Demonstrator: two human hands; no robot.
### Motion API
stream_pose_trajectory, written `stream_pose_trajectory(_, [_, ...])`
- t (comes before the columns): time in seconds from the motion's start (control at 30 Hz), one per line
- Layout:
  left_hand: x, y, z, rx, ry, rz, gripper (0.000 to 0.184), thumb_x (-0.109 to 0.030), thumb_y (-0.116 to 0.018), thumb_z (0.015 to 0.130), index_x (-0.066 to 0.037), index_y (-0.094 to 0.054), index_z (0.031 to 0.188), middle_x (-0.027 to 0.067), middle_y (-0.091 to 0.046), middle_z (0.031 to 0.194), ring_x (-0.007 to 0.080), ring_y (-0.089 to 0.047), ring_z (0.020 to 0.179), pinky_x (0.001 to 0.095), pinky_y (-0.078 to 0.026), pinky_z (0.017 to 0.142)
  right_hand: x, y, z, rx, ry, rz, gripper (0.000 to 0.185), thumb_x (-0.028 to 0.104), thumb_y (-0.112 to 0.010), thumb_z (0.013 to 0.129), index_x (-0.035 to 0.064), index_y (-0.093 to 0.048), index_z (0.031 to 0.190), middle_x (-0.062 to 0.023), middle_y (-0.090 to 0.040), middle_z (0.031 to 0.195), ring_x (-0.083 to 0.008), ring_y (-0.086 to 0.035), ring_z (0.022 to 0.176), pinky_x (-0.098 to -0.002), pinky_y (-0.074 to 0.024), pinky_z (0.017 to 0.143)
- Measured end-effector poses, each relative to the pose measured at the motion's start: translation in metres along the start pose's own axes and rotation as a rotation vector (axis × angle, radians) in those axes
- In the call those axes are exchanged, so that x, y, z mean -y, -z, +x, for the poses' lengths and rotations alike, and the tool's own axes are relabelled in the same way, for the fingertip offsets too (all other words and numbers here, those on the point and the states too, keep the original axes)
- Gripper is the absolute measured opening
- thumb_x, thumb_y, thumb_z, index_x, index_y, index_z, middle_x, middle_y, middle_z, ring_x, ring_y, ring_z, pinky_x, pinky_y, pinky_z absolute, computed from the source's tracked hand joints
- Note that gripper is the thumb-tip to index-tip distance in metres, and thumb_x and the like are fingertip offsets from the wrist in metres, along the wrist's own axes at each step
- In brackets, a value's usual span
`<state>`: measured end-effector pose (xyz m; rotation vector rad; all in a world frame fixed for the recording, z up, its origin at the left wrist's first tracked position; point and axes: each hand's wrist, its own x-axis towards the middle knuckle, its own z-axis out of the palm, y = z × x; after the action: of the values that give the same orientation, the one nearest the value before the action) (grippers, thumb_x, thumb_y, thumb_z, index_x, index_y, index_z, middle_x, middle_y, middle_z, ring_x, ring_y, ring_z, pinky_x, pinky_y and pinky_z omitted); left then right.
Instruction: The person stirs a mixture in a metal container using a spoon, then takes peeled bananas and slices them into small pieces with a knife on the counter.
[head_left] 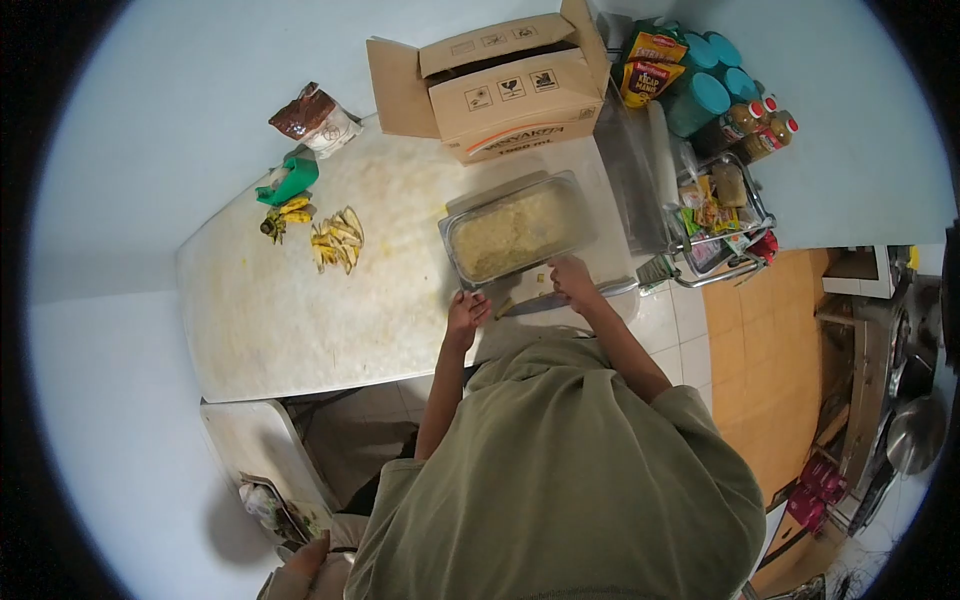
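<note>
A clear rectangular tub [577, 190] holds a pale yellow, lumpy mash [515, 228]. Beside the tub's near left corner is my left hand [467, 314], palm partly up, fingers apart with nothing visible in them. My right hand [573, 284] is at the tub's near right side with its fingers curled in; whatever they hold, if anything, is hidden. Under that hand lies a large knife [545, 303], its handle toward the right. A small yellow-green piece [503, 307] rests close to my left fingers, and another tiny bit [540, 278] lies near the tub.
Banana peels [338, 242] and several bananas [293, 211] lie left, beside a green bag [290, 180] and a brown-white bag [318, 120]. A cardboard box [515, 95] stands behind the tub. Jars [697, 103] and a wire basket [725, 235] are right. Another person's hand [312, 556] shows lower left.
</note>
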<state>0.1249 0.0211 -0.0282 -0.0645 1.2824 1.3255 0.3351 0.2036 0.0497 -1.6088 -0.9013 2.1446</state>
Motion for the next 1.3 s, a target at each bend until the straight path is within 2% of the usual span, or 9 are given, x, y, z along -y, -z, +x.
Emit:
stream_pose_trajectory(0.13, [-0.006, -0.008, -0.006, -0.013, 0.013, 0.007, 0.016, -0.031, -0.044, 0.106, -0.015, -0.049, 0.107, 0.0034, -0.062, 0.103, 0.022, -0.065, 0.099, 0.0396, -0.054, 0.084, -0.01, 0.008, 0.02, 0.003, -0.008, 0.17, 0.022, 0.019, -0.046, 0.102, -0.0001, -0.053, 0.111, -0.0035, -0.051, 0.067, -0.0126, -0.04, 0.045, -0.0323, -0.0311, 0.039])
stream_pose_trajectory(0.37, [-0.004, -0.006, -0.003, -0.013, 0.001, 0.003, 0.016, -0.031, -0.045, 0.106, -0.016, -0.048, 0.107, 0.0025, -0.06, 0.101, 0.0222, -0.064, 0.099, 0.0386, -0.054, 0.083, -0.008, -0.029, -0.002, 0.167, -0.068, -0.405, 0.023, 0.019, -0.043, 0.101, 0.0005, -0.053, 0.111, -0.0033, -0.05, 0.071, -0.0115, -0.042, 0.049, -0.0292, -0.0329, 0.042])
stream_pose_trajectory(0.67, [-0.006, -0.008, -0.007, -0.009, -0.013, 0.013, 0.019, -0.033, -0.047, 0.105, -0.015, -0.05, 0.106, 0.0019, -0.062, 0.099, 0.0202, -0.065, 0.097, 0.0378, -0.054, 0.083, -0.026, 0.004, 0.032, -0.091, 0.061, -0.191, 0.024, 0.019, -0.046, 0.1, 0.0015, -0.056, 0.111, -0.0016, -0.049, 0.066, -0.0117, -0.042, 0.047, -0.0295, -0.0336, 0.04])
stream_pose_trajectory(0.77, [-0.007, -0.01, -0.007, -0.015, -0.008, 0.009, 0.018, -0.033, -0.047, 0.105, -0.015, -0.051, 0.105, 0.0018, -0.062, 0.098, 0.02, -0.065, 0.097, 0.0381, -0.054, 0.083, -0.035, -0.005, 0.036, -0.089, 0.16, -0.552, 0.022, 0.018, -0.047, 0.098, 0.0018, -0.059, 0.108, -0.0023, -0.051, 0.067, -0.0122, -0.044, 0.048, -0.0299, -0.0347, 0.041])
stream_pose_trajectory(0.87, [-0.003, -0.002, -0.003, 0.0, -0.014, 0.01, 0.022, -0.038, -0.051, 0.103, -0.016, -0.05, 0.103, 0.0012, -0.063, 0.101, 0.0213, -0.065, 0.101, 0.0401, -0.054, 0.085, -0.027, -0.01, 0.024, 0.07, 0.032, -0.414, 0.021, 0.016, -0.049, 0.096, 0.0021, -0.06, 0.107, -0.0035, -0.053, 0.068, -0.0133, -0.047, 0.048, -0.0306, -0.0363, 0.041])
stream_pose_trajectory(0.97, [-0.005, -0.005, -0.006, -0.013, -0.024, 0.007, 0.021, -0.036, -0.051, 0.103, -0.015, -0.051, 0.104, 0.002, -0.062, 0.1, 0.0216, -0.065, 0.101, 0.0394, -0.053, 0.085, -0.013, 0.002, 0.012, 0.071, 0.119, -0.47, 0.02, 0.014, -0.052, 0.093, 0.0034, -0.062, 0.106, -0.0037, -0.054, 0.068, -0.0139, -0.048, 0.048, -0.0311, -0.0377, 0.041])
stream_pose_trajectory(1.03, [-0.006, -0.007, -0.007, -0.019, -0.027, 0.002, 0.019, -0.034, -0.05, 0.104, -0.015, -0.052, 0.104, 0.0026, -0.062, 0.1, 0.0215, -0.065, 0.1, 0.0387, -0.053, 0.084, -0.013, 0.021, 0.016, 0.032, 0.319, -0.582, 0.011, 0.011, -0.053, 0.094, 0.0025, -0.058, 0.098, -0.0056, -0.054, 0.072, -0.0162, -0.05, 0.056, -0.035, -0.0421, 0.05])
stream_pose_trajectory(1.1, [-0.006, -0.006, -0.006, -0.01, -0.026, -0.004, 0.019, -0.034, -0.051, 0.104, -0.015, -0.052, 0.104, 0.0027, -0.062, 0.1, 0.0217, -0.065, 0.101, 0.0389, -0.053, 0.084, -0.004, 0.028, 0.015, -0.06, 0.179, -0.323, 0.009, 0.009, -0.052, 0.095, 0.001, -0.057, 0.095, -0.0058, -0.053, 0.072, -0.0177, -0.054, 0.059, -0.0361, -0.0456, 0.055])
stream_pose_trajectory(1.3, [-0.008, -0.001, -0.002, 0.02, -0.007, -0.011, 0.023, -0.039, -0.053, 0.102, -0.017, -0.05, 0.101, 0.0006, -0.063, 0.101, 0.0217, -0.066, 0.101, 0.0395, -0.054, 0.086, -0.057, 0.055, 0.072, -0.219, 0.502, -0.377, 0.014, 0.011, -0.053, 0.093, -0.002, -0.058, 0.092, -0.014, -0.062, 0.081, -0.0259, -0.063, 0.071, -0.0408, -0.0497, 0.065])
